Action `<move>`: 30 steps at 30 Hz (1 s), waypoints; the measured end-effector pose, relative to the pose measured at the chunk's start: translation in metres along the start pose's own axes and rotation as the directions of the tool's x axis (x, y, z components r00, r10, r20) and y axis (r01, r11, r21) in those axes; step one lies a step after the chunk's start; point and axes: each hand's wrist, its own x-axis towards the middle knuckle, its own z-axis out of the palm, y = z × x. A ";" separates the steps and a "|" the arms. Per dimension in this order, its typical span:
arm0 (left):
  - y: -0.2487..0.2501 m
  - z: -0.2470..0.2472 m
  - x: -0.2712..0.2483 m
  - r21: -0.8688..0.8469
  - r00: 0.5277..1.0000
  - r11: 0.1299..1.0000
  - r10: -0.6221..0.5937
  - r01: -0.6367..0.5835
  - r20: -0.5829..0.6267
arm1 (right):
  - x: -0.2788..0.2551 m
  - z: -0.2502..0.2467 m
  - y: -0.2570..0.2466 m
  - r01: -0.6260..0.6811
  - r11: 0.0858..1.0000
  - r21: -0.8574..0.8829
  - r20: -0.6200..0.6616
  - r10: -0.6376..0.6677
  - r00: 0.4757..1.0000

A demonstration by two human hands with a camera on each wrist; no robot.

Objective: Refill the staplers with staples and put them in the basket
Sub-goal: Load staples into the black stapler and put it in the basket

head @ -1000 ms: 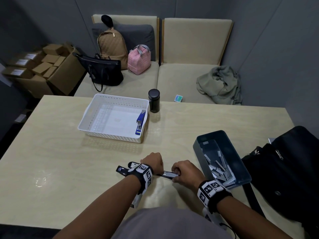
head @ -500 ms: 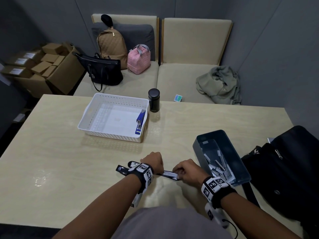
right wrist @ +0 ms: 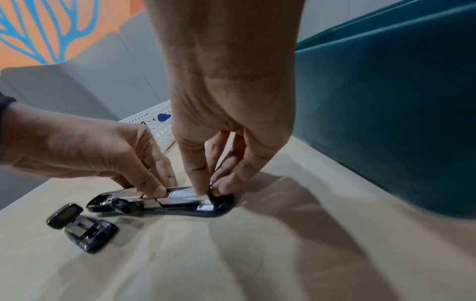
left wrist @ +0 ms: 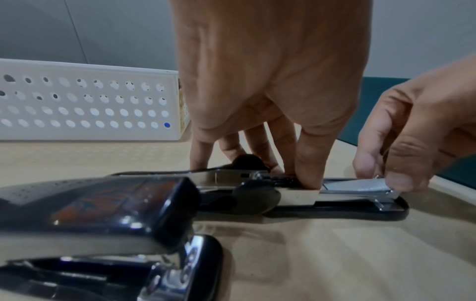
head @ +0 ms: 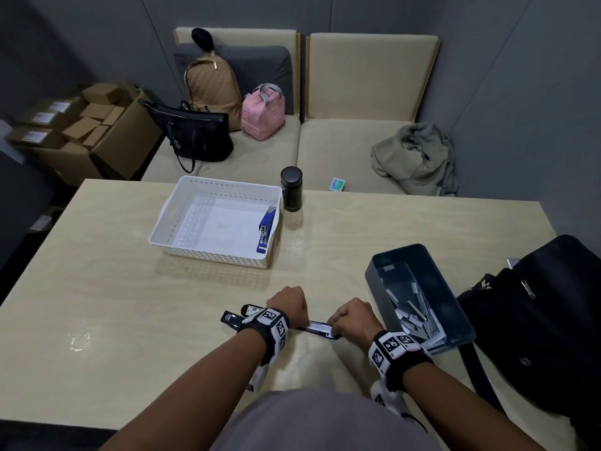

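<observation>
An open black stapler [head: 320, 330] lies flat on the table near me, its lid folded back to the left. My left hand [head: 287, 307] grips its metal magazine [left wrist: 298, 196] from above with thumb and fingers. My right hand [head: 351, 315] pinches a staple strip [left wrist: 365, 185] lying in the front of the magazine. Just left of them lies a second black stapler [head: 230, 319], with neither hand on it. The white perforated basket [head: 211, 258] stands further back and holds a blue stapler [head: 266, 231] against its right wall.
A dark teal bin [head: 432, 275] with several staple strips [head: 419, 317] sits right of my right hand. A black bag [head: 536, 320] rests on the table's right edge. A black flask [head: 291, 188] stands behind the basket. Bags and a jacket lie on the bench beyond.
Both hands have stayed on the open stapler. The right hand has shifted only slightly at the front of the magazine.
</observation>
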 end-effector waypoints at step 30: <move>-0.040 -0.050 -0.028 0.475 0.967 0.843 0.198 -0.252 0.161 | 0.016 -0.003 0.011 0.005 0.961 0.276 0.149 -0.048 0.988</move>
